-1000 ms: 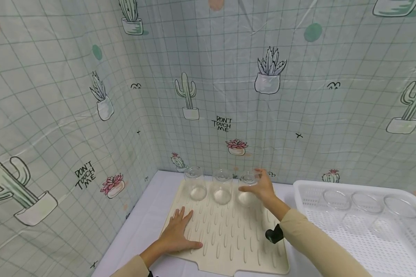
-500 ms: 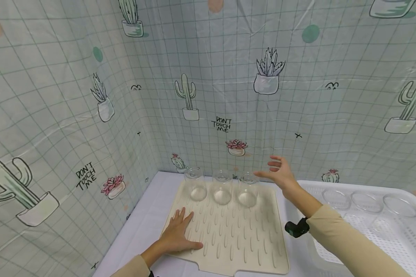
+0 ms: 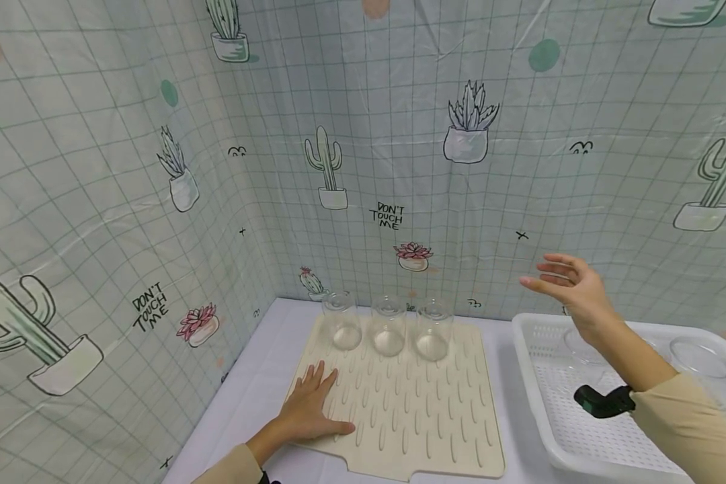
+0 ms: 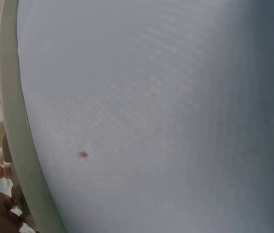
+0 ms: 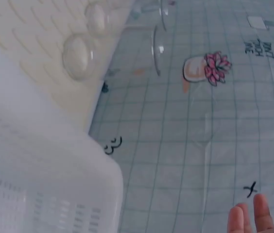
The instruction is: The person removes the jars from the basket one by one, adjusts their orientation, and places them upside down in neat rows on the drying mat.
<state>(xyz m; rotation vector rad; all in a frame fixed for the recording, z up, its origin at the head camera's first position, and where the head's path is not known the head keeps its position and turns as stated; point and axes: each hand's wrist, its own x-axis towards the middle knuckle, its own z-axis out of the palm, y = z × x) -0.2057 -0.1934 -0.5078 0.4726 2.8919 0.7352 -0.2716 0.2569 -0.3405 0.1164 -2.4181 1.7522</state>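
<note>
Evidently neither hand holds anything: the left hand (image 3: 307,409) lies flat on the beige ridged drying mat (image 3: 423,417) with fingers and thumb spread wide, and the right hand (image 3: 583,296) hangs in the air, thumb well apart from loosely bent fingers. Three clear drinking glasses stand in a row along the mat's far edge: the left glass (image 3: 342,323) at about one o'clock from the left hand, the middle glass (image 3: 389,328) and right glass (image 3: 433,331) towards two; the right glass sits near eight-thirty from the right hand. More glasses stand in the white perforated basket (image 3: 523,370), one rim (image 3: 702,357) showing at four o'clock from that hand, others partly hidden by the forearm. A second ago the right hand gripped the right glass; half a second ago it was just off it at two o'clock, and now it is over by the basket, while the glass and the left hand have stayed put. Printed lettering (image 3: 388,216) on the gridded cactus-print cloth (image 3: 423,168), at twelve o'clock beyond the glasses, reads "DON'T TOUCH ME", repeated towards ten o'clock from the left hand.
</note>
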